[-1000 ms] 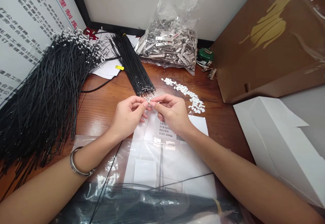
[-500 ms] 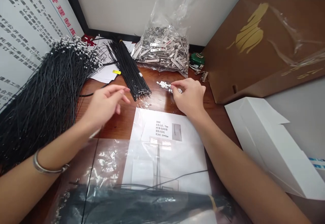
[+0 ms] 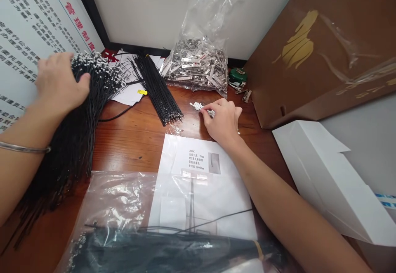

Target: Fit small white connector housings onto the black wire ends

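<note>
My left hand (image 3: 60, 84) lies against the upper left of a big bundle of black wires (image 3: 77, 128), whose ends carry white connectors (image 3: 100, 67). Its thumb is spread from the fingers; the fingertips are partly hidden behind the bundle. My right hand (image 3: 221, 118) pinches at a small heap of white connector housings (image 3: 197, 106) on the table, thumb and forefinger together at the pieces. The hand covers part of the heap. Left of it lies a tied bundle of black wires (image 3: 157, 91) with bare metal ends towards me.
A clear bag of metal clips (image 3: 198, 68) stands at the back, beside a green tape measure (image 3: 238, 75). A brown box (image 3: 324, 54) and a white carton (image 3: 331, 182) flank the right. In front lie a printed sheet (image 3: 173, 157) and a plastic bag of black wires (image 3: 161, 250).
My left hand has moved from mid-table leftwards to the big wire bundle; a single wire trailing beneath it is gone from there. My right hand has shifted slightly left at the heap.
</note>
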### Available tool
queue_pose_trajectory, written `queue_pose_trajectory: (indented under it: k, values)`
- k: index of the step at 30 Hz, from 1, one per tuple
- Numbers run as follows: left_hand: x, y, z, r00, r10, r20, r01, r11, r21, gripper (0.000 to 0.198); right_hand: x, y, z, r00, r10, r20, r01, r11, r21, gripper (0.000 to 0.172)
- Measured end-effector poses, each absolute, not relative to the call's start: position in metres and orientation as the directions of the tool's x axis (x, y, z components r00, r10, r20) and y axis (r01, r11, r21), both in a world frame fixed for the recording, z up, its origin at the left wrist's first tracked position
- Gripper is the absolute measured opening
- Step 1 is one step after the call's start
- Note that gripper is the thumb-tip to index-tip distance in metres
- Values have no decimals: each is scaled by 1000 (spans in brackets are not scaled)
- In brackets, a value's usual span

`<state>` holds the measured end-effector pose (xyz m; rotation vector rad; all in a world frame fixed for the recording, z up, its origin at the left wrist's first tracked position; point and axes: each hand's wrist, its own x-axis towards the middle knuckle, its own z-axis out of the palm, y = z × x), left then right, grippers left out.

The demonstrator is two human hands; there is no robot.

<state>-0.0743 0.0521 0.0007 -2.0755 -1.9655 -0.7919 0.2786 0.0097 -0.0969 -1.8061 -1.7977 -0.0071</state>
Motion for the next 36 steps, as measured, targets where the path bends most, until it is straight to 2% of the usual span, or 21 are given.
queue_pose_trajectory:
  k: [2,4,6,8,13,17,22,25,28,30,32,36]
  values:
    - [-50,40,-7,78,894,442,969,-172,178,44,274,5,-92,86,882,464,885,147,-442,13]
    - [-19,23,-17,174,922,345,966,-227,120,33,265,-2,-86,91,867,489,800,229,-555,12]
    - [10,6,-27,269,937,221,948,-299,112,25,252,-11,-81,123,913,389,638,228,-736,12]
    - [32,-5,-36,324,930,174,928,-349,134,22,239,-22,-78,108,963,247,446,175,-878,12]
    - [54,-3,-46,232,973,14,956,-231,180,25,218,-37,-82,-11,996,86,181,87,-980,10]
    - [57,6,-46,219,971,-93,958,-196,208,26,224,-31,-87,-36,997,70,109,74,-991,11]
    - [55,10,-47,202,972,-123,950,-164,264,19,236,-22,-84,-32,992,123,76,125,-989,15]
    - [51,10,-48,189,974,-124,914,-128,384,19,237,-24,-80,-96,989,111,64,117,-991,17]
    - [47,4,-45,203,968,-149,820,-84,567,21,234,-29,-77,-182,976,120,148,147,-978,15]
    - [46,-6,-40,216,956,-196,755,-36,655,22,231,-32,-78,-184,965,187,265,231,-936,12]
    - [48,-20,-33,227,936,-268,715,27,699,22,230,-35,-81,-199,928,315,365,368,-855,14]
    - [55,-50,-21,315,883,-348,624,83,777,18,230,-38,-86,-372,753,543,383,657,-649,28]
